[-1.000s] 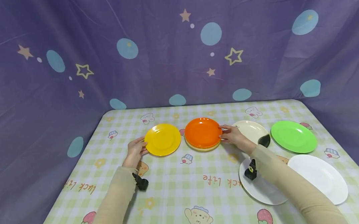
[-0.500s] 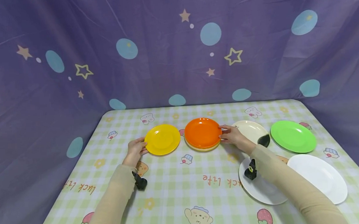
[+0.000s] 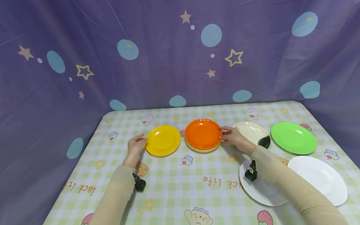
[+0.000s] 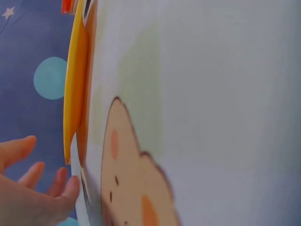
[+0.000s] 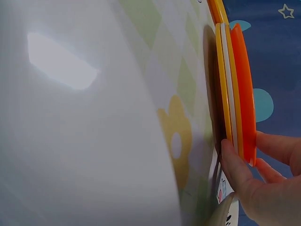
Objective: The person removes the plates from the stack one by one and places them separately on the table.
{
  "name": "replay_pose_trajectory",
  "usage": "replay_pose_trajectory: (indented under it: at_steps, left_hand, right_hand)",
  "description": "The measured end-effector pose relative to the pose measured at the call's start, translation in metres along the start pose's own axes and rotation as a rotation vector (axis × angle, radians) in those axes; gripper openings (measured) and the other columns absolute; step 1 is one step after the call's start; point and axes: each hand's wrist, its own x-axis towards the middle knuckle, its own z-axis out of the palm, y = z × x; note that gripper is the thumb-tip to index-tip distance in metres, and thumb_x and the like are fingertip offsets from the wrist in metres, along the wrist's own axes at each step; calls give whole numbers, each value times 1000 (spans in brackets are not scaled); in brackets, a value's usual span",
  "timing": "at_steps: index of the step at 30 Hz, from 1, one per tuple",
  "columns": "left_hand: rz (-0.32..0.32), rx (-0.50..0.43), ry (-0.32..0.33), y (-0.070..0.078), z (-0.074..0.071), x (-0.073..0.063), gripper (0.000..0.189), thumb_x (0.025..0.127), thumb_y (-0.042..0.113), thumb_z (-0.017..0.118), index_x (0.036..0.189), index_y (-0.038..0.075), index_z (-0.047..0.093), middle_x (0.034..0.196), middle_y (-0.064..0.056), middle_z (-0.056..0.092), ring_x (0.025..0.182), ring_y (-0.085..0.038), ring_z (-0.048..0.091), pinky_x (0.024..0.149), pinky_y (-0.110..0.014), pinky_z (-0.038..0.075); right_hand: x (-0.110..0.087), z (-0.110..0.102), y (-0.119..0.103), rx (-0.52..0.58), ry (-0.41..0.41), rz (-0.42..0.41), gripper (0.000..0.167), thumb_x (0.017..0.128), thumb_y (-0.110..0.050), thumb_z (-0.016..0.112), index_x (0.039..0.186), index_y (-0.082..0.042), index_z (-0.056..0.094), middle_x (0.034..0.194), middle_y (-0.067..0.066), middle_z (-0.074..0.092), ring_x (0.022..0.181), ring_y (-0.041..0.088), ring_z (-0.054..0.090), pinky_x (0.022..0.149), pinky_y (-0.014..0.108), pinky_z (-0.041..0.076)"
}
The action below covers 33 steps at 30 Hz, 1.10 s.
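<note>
An orange-topped stack of plates [image 3: 203,134] stands near the desk's [image 3: 162,193] far edge, pinched by the right hand [image 3: 233,137], while the left hand [image 3: 134,148], fingers spread, is beside the unstacked yellow plate [image 3: 163,140], and cream [image 3: 248,131], green [image 3: 293,137] and white plates [image 3: 318,178] lie separately rightward.

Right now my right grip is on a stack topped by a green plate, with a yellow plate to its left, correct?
Not quite: the head view shows the top plate is orange. The rest holds: your right grip is on the stack, with a yellow plate to its left.
</note>
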Motion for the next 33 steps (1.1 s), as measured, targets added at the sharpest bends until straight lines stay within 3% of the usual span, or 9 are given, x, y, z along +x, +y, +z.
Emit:
replay_pose_trajectory:
  at_steps: [4, 8, 17, 21, 27, 33]
  left_hand:
    - [119, 43, -17, 3, 1, 0, 39, 87, 9, 54, 125, 4, 49, 126, -15, 46, 113, -26, 42, 90, -29, 43]
    - [217, 31, -91, 7, 4, -1, 39, 88, 7, 51, 125, 0, 47, 128, -18, 44, 117, -29, 40, 99, -37, 36]
    - [246, 20, -202, 18, 23, -12, 37, 87, 7, 53, 124, 1, 50, 119, -18, 52, 108, -28, 49, 92, -38, 43]
    - [235, 7, -235, 22, 32, -14, 37, 87, 6, 54, 123, 0, 51, 117, -19, 54, 103, -27, 52, 90, -38, 45]
    - [267, -29, -279, 26, 46, -19, 36, 84, 2, 54, 120, -4, 52, 110, -23, 56, 94, -25, 57, 85, -33, 49]
    - [225, 22, -303, 30, 58, -24, 36, 86, 5, 54, 121, 0, 52, 110, -19, 57, 96, -28, 55, 87, -34, 47]
  right_hand:
    - [0, 0, 0, -3, 1, -2, 53, 86, 7, 47, 136, 3, 29, 129, 29, 35, 80, 13, 56, 85, 36, 48]
    - [0, 1, 0, 0, 1, 0, 54, 85, 8, 47, 136, 3, 28, 131, 29, 33, 83, 14, 56, 86, 36, 48]
    - [0, 1, 0, 10, 4, 6, 54, 85, 8, 47, 135, 3, 29, 132, 28, 33, 84, 15, 55, 86, 37, 47]
    - [-1, 0, 0, 22, 1, 4, 53, 85, 9, 46, 135, 3, 29, 132, 27, 33, 82, 13, 55, 87, 37, 47]
    - [0, -1, -1, 31, -4, -3, 53, 85, 9, 46, 135, 4, 29, 134, 27, 31, 81, 12, 56, 86, 37, 47]
    - [-1, -1, 1, 23, -7, -17, 53, 85, 9, 46, 135, 5, 29, 132, 29, 32, 79, 11, 56, 87, 39, 47]
